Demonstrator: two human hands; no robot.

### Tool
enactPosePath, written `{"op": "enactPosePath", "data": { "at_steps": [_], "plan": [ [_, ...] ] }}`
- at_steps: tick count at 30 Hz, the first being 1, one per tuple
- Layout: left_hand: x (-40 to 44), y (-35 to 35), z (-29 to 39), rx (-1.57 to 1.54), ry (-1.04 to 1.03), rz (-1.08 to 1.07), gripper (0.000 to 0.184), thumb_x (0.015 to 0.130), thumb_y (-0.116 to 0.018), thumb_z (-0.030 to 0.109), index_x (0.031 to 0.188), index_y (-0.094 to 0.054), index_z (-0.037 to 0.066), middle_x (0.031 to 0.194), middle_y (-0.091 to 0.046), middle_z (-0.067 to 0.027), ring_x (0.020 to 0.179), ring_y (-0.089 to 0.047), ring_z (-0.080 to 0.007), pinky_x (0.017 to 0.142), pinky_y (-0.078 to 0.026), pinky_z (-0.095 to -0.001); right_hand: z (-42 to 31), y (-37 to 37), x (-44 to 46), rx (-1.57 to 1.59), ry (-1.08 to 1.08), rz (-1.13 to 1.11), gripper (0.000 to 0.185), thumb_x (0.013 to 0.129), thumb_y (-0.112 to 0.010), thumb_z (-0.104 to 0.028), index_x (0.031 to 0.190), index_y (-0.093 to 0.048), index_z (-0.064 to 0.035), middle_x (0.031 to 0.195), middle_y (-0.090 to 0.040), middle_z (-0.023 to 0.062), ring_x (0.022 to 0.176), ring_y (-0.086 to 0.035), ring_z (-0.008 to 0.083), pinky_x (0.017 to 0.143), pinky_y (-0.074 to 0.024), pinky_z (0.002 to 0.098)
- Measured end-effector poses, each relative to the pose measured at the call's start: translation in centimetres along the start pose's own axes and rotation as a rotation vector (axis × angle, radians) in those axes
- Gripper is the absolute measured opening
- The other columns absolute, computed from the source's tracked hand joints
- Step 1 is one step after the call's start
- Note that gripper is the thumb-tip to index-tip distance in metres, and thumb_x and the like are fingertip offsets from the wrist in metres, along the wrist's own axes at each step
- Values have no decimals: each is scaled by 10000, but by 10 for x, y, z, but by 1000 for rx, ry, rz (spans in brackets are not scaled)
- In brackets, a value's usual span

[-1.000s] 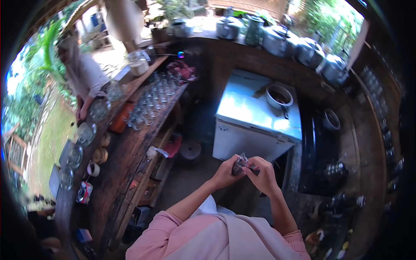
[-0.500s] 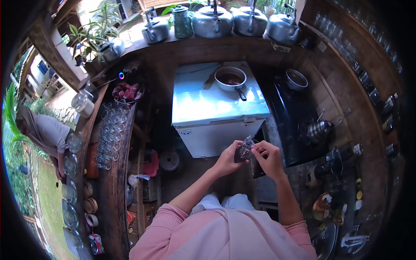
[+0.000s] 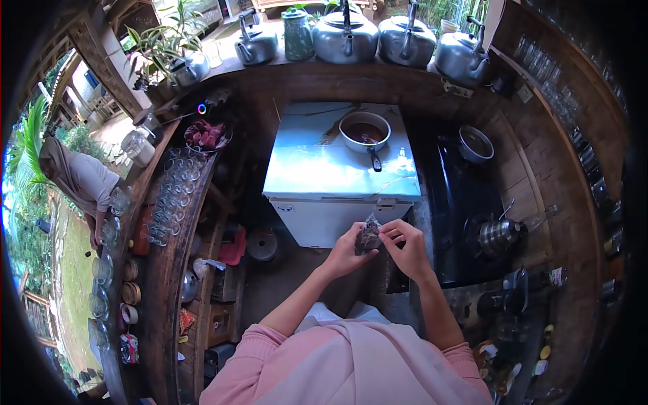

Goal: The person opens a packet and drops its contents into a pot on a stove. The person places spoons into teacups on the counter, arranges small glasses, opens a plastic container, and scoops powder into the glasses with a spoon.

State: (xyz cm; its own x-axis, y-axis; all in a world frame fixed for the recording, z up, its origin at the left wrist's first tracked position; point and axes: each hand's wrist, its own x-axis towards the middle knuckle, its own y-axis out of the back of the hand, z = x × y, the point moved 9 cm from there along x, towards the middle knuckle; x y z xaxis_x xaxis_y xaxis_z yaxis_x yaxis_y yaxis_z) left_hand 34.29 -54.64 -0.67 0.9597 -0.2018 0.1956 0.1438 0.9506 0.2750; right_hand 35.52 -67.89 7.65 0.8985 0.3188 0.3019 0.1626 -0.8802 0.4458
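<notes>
I find left hand (image 3: 345, 255) gripping crinkled plastic packet (image 3: 368, 236), right hand (image 3: 409, 254) pinching its side. Packet is in midair before near edge of chest freezer (image 3: 324, 179). Spill risk, I judge: thin film tearing under uneven finger pull.

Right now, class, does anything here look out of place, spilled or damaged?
Nothing visibly spilled or broken. One mild oddity: the saucepan with dark contents sits upright on the white chest's lid, rather than on what looks like a black stove nearby.
</notes>
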Motion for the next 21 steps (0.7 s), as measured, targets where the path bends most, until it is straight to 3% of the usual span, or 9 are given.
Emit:
{"op": "enactPosePath", "data": {
  "at_steps": [9,16,18,21],
  "plan": [
    [24,-35,0,-30,46,64,507,803,-768,198,1180,-459,59,1034,-637,-157,986,-655,-284,845,-499,-365,40,29,9,52,-22,-77,99,844,-677,-19,939,-651,-7,919,-692,70,805,-675,158,661,-520,264],
    [39,-10,-6,23,58,151,517,792,-769,201,1180,-454,68,1075,-614,-183,1012,-626,-358,863,-490,-398,48,13,46,108,36,-130,117,817,-674,0,932,-657,-9,919,-687,89,786,-679,192,654,-529,282],
    [47,3,-9,71,56,178,521,778,-782,150,1182,-469,47,1013,-632,-141,971,-640,-245,855,-487,-355,48,7,61,116,25,-145,107,837,-668,-3,945,-671,-6,931,-698,79,812,-662,155,675,-526,269],
    [60,23,-22,100,41,221,524,774,-790,164,1177,-477,45,1015,-630,-138,960,-633,-242,858,-486,-359,49,-6,88,117,58,-145,118,825,-670,3,943,-669,-7,936,-691,91,807,-668,173,665,-526,276]
  ]
}}
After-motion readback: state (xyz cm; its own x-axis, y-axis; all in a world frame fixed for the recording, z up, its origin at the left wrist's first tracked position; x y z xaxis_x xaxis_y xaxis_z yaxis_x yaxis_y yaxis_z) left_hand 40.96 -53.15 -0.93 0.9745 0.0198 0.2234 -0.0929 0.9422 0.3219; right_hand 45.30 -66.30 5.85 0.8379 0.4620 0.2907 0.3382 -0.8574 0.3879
